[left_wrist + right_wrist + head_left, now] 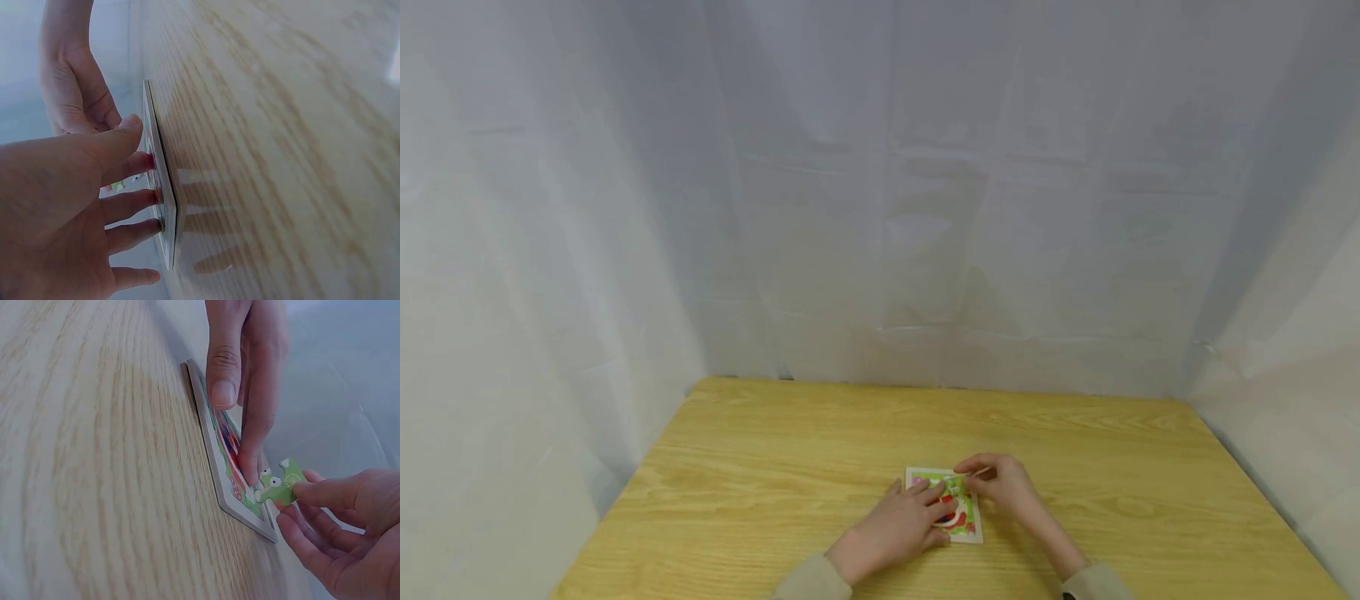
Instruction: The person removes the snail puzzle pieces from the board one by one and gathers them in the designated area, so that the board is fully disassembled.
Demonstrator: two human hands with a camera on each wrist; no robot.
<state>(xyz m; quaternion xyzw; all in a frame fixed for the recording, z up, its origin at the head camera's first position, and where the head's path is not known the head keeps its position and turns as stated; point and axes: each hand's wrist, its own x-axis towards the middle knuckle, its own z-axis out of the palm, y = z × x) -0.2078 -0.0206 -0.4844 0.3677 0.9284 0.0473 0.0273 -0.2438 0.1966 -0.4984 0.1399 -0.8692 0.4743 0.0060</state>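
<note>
A small square jigsaw puzzle (974,534) with a pale border and a colourful green, red and white picture lies flat on the table. My left hand (904,523) rests on it from the left, its fingers spread and their tips touching the picture. At the far right corner, my right hand (1006,487) pinches a green puzzle piece (282,485) between thumb and fingers. White-and-black eyes are printed on this piece, which is tilted up at the board's edge in the right wrist view. Part of the picture is hidden under my left hand.
The wooden table (775,450) stretches out around the puzzle. White sheeting (880,208) hangs behind the table's far edge and along both sides.
</note>
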